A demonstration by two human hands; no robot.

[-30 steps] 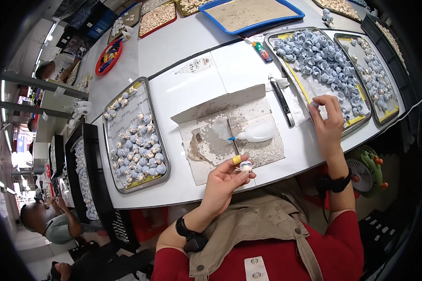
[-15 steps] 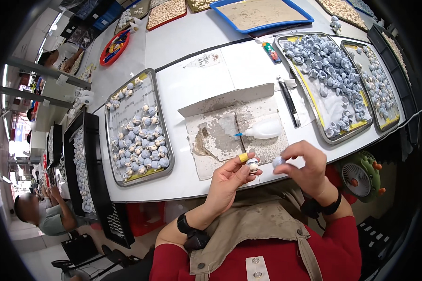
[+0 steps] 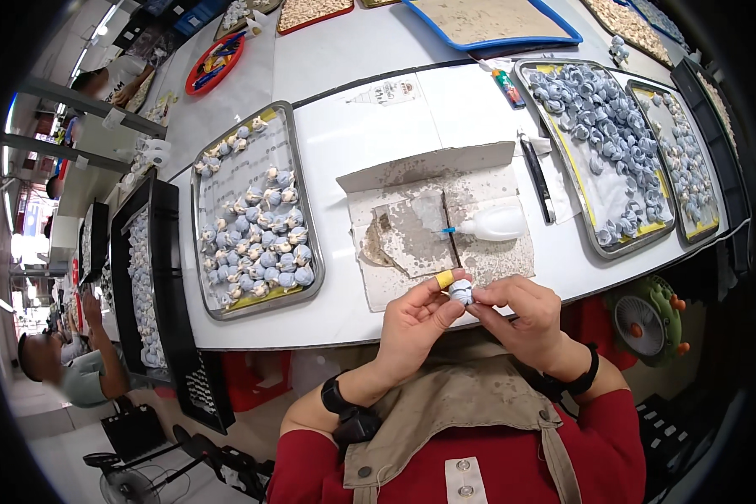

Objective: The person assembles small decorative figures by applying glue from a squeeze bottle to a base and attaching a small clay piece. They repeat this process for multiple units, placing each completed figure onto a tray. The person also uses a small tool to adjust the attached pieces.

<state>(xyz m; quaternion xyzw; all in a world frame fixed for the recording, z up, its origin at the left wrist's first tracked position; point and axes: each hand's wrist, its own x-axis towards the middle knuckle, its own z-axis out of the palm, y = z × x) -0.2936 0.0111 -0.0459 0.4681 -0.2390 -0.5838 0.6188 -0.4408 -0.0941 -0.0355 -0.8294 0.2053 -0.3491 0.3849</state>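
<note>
My left hand (image 3: 420, 317), with yellow tape round one finger, pinches a small blue-grey and cream figurine part (image 3: 461, 291) between thumb and fingers. From the other side, the closed fingers of my right hand (image 3: 525, 317) meet at the same part and press a blue-grey shell piece against it; the fingertips partly hide the piece. Just beyond both hands lies a stained cardboard sheet (image 3: 403, 281) with a folded-up back edge. On it rests a white squeeze bottle (image 3: 496, 223) on its side, its blue tip pointing left.
A tray of blue-and-cream figurine parts (image 3: 311, 294) stands left. Right are a tray of blue-grey shells (image 3: 525, 101), a narrower tray (image 3: 689, 235), a black pen-like tool (image 3: 536, 181) and a glue tube (image 3: 508, 88). A green fan (image 3: 647, 319) sits below the table edge.
My right hand has moved left, bringing the shell piece from apart to against the figurine part in my left hand. The whole view has shifted slightly.
</note>
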